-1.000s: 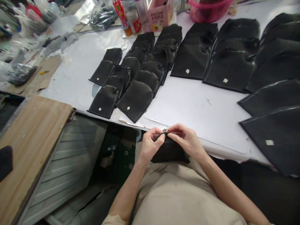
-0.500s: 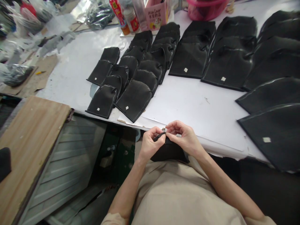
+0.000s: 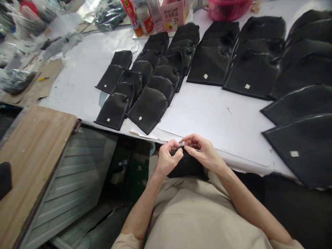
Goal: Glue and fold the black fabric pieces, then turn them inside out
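A black leather-like piece rests in my lap against the table's front edge. Its top edge is pinched by my left hand, thumb against curled fingers. My right hand is closed at the same edge, just to the right, with its thumb on the piece. Between the fingertips of both hands a small greyish bit shows, too small to name. On the white table ahead lie overlapping black pieces of similar look, several with a small pale square sticker.
Larger black pieces fan out on the right of the white tabletop. At the back stand a pink box, a jar and a pink basin. A wooden board lies at left, near plastic bags.
My right thumb has shifted slightly away from the left thumb along the piece's edge. Otherwise both hands stay in place, and the view has moved a little.
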Demonstrator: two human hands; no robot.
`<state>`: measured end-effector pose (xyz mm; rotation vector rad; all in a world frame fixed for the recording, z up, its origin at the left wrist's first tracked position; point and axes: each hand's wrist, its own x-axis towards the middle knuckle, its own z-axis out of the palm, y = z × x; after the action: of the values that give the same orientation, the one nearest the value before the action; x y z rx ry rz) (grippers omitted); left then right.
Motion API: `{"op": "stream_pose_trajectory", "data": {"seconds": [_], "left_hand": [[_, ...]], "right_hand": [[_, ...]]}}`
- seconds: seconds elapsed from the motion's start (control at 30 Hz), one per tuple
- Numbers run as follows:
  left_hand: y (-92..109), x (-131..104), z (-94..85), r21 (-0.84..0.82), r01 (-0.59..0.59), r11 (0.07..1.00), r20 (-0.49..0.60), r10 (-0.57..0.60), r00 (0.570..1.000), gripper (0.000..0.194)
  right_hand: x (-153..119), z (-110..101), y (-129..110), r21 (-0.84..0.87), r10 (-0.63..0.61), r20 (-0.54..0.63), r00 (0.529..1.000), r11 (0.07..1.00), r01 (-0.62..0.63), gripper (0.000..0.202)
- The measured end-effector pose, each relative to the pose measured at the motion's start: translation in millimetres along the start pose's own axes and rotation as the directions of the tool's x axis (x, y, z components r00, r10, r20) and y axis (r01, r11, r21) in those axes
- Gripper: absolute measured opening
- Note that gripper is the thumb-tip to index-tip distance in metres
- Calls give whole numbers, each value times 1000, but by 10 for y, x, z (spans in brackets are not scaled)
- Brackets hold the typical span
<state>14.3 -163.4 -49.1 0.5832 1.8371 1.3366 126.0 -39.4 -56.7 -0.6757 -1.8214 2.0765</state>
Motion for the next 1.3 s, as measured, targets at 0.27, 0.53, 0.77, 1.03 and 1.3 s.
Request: {"op": "stream_pose_trajectory", "data": {"seconds": [0.27,0.53,0.77,1.03,1.3], "left_hand": [[-4,9,30,-4,-28,1000,1,28,1000,15],[-45,-8,51,-49,3,999,10,-3,1000,17],[-6,12,81,-44,17,999,3,-17,1000,21],[-89,27,75,-88,44,995,30,-41,999,19],[-109,43,45,-105,26,994,50,-21,999,22]], "right_hand": [[12,3,22,24,28,15,999,999,-28,24],[36,24,28,1,16,-31,999,1000,-16,21],[92,-68,17,169,140,51,989,975,-146,25],[-72,-92,-45,-74,-56,33,998,996,58,15],[-261,-75,15,-291,-262,31,964,921,260,11]]}}
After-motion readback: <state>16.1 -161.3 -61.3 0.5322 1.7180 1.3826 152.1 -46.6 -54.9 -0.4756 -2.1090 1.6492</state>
